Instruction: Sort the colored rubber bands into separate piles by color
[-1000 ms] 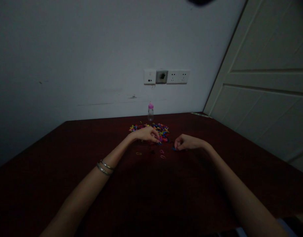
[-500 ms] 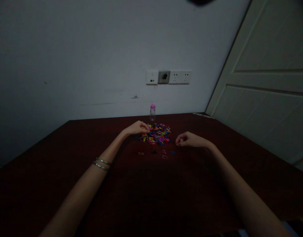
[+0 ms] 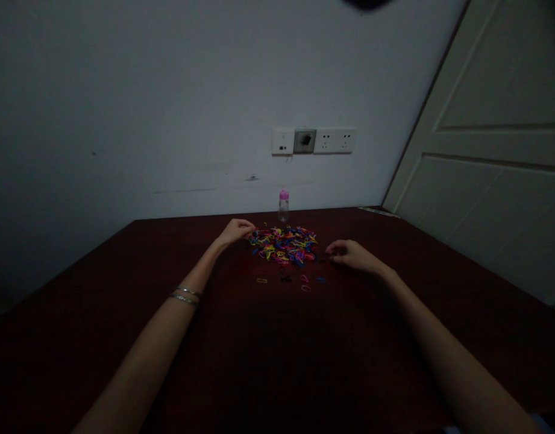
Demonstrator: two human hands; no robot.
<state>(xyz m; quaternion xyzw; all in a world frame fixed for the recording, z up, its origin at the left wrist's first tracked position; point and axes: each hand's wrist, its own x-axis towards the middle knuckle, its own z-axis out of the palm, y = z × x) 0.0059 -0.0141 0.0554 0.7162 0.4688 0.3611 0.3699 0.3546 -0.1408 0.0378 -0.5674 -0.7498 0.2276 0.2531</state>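
A pile of small multicoloured bands or clips (image 3: 288, 244) lies on the dark red table (image 3: 277, 337). At the pile's left edge is my left hand (image 3: 240, 229), its fingers pressed together; what they hold, if anything, is too small to name. My right hand (image 3: 349, 253) rests just right of the pile with its fingers slightly curled and apart, near a small dark piece. In front of the pile lie a yellowish loop (image 3: 261, 280), black pieces (image 3: 285, 278), two pink ones (image 3: 306, 289) and a blue one (image 3: 320, 279).
Behind the pile stands a clear bottle with a pink cap (image 3: 283, 206). Sockets and switches (image 3: 313, 141) are on the wall beyond the table. A pale panelled door (image 3: 489, 163) is at the right.
My left hand has moved left, off the pile's top to its left edge, uncovering more pieces. The fingers of my right hand have loosened slightly. The whole view has shifted a little.
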